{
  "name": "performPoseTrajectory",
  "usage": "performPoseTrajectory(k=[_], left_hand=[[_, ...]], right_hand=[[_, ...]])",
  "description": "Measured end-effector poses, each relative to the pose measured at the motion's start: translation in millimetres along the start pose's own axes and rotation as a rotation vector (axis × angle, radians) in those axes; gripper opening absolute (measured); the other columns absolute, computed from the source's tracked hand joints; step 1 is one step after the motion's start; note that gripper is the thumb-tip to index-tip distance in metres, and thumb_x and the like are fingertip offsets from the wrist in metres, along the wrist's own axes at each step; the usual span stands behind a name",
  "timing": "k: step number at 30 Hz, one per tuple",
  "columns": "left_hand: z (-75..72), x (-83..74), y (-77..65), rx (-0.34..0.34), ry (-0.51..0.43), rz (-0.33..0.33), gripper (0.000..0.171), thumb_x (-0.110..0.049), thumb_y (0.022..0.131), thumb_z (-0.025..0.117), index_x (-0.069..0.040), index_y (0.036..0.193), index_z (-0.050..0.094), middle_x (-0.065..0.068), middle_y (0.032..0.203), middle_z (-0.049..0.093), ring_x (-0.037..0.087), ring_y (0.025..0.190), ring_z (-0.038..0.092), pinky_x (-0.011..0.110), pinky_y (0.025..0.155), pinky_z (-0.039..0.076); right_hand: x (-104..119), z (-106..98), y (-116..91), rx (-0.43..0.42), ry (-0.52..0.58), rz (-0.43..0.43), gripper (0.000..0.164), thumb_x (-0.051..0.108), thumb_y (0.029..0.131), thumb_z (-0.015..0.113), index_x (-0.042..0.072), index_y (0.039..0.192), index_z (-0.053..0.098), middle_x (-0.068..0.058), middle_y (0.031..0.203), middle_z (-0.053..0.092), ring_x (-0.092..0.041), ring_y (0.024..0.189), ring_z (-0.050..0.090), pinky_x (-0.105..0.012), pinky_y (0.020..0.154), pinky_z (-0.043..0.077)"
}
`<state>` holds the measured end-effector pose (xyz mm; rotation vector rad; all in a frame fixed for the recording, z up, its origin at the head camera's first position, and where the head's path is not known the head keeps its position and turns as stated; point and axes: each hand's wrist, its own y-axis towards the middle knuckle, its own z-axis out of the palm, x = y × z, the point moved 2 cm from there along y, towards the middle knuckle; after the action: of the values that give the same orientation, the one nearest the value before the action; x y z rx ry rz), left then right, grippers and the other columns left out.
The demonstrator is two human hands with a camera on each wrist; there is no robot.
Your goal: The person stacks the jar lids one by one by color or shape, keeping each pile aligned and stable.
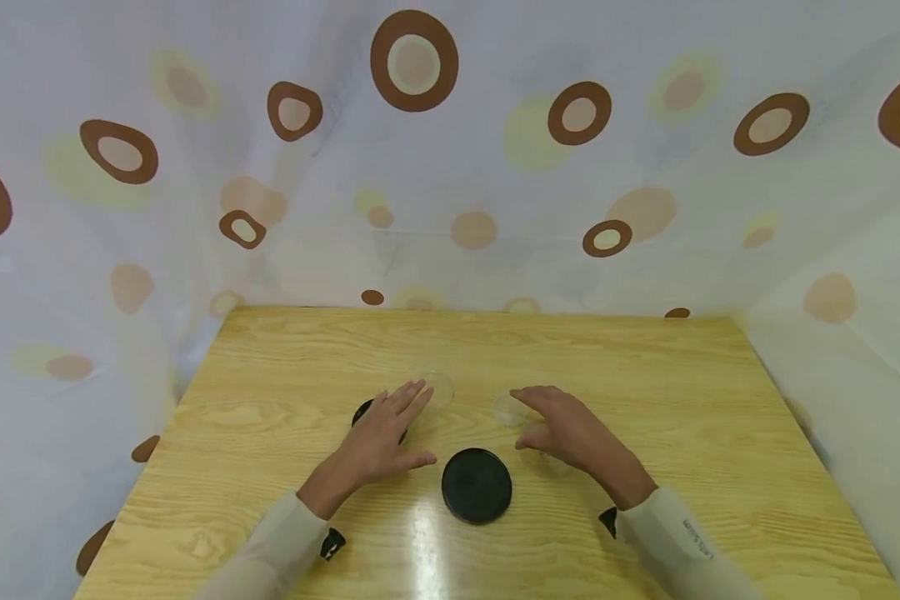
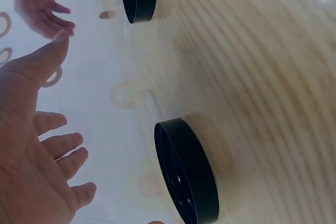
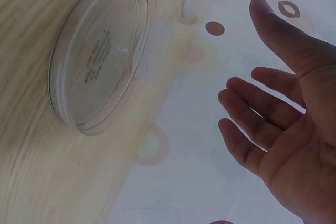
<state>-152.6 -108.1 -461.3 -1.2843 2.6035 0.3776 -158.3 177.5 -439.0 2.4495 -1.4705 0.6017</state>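
Note:
My left hand (image 1: 381, 437) hovers with spread fingers over a black round dish (image 1: 362, 410), which it mostly hides in the head view. In the left wrist view that shallow black dish (image 2: 202, 177) stands apart from the palm. A second black round dish (image 1: 477, 487) lies between my hands. My right hand (image 1: 570, 429) is held above the table, fingers extended and nothing in it. Below it is a clear petri dish (image 3: 100, 61) with small dark print, largely covered by the hand from above. Two more clear round dishes lie near the fingertips, one on the left (image 1: 438, 389) and one on the right (image 1: 507, 410).
The wood-grain table (image 1: 307, 350) carries all the dishes. Behind it and along both sides hangs a white sheet (image 1: 450, 175) with brown and yellow round shapes. Light glares off the tabletop at the front.

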Motion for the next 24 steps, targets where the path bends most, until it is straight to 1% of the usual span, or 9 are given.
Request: performPoseTrajectory(k=[5, 8, 14, 22, 24], left_hand=[[4.5, -3.9, -5.0, 0.008, 0.028, 0.03, 0.091, -0.053, 0.08, 0.068, -0.006, 0.148, 0.031, 0.015, 0.151, 0.037, 0.031, 0.139, 0.037, 0.054, 0.109, 0.034], [4.8, -5.9, -6.2, 0.005, 0.028, 0.038, 0.09, -0.052, 0.079, 0.07, -0.005, 0.147, 0.034, 0.015, 0.15, 0.038, 0.03, 0.138, 0.038, 0.054, 0.109, 0.034], [8.1, -10.8, -8.6, 0.028, -0.018, 0.037, 0.087, -0.05, 0.079, 0.071, -0.005, 0.145, 0.037, 0.013, 0.15, 0.038, 0.028, 0.139, 0.037, 0.049, 0.112, 0.032], [11.8, -17.4, -9.6, 0.059, -0.108, -0.001, 0.09, -0.045, 0.077, 0.075, -0.002, 0.145, 0.036, 0.014, 0.149, 0.04, 0.031, 0.135, 0.041, 0.046, 0.104, 0.042], [12.5, -18.3, -9.2, 0.073, -0.111, -0.004, 0.088, -0.044, 0.077, 0.075, -0.002, 0.145, 0.037, 0.013, 0.148, 0.041, 0.03, 0.134, 0.043, 0.046, 0.103, 0.044]], right_hand=[[4, 6, -2, 0.022, -0.002, -0.013, 0.067, 0.026, 0.079, 0.077, 0.006, 0.136, 0.05, -0.014, 0.135, 0.055, -0.035, 0.123, 0.052, -0.05, 0.097, 0.046], [7, 10, -3, 0.026, 0.0, -0.024, 0.065, 0.024, 0.078, 0.077, 0.005, 0.135, 0.052, -0.014, 0.134, 0.056, -0.035, 0.122, 0.053, -0.049, 0.097, 0.046], [10, 15, -3, 0.042, 0.009, -0.023, 0.064, 0.022, 0.076, 0.079, 0.004, 0.132, 0.054, -0.013, 0.131, 0.058, -0.033, 0.12, 0.055, -0.048, 0.097, 0.047], [14, 17, -4, 0.057, -0.048, -0.074, 0.064, 0.019, 0.072, 0.082, 0.001, 0.128, 0.057, -0.014, 0.127, 0.061, -0.032, 0.116, 0.058, -0.046, 0.095, 0.048], [15, 17, -4, 0.061, -0.055, -0.083, 0.063, 0.017, 0.071, 0.082, 0.0, 0.127, 0.058, -0.015, 0.126, 0.062, -0.032, 0.115, 0.059, -0.045, 0.094, 0.049]])
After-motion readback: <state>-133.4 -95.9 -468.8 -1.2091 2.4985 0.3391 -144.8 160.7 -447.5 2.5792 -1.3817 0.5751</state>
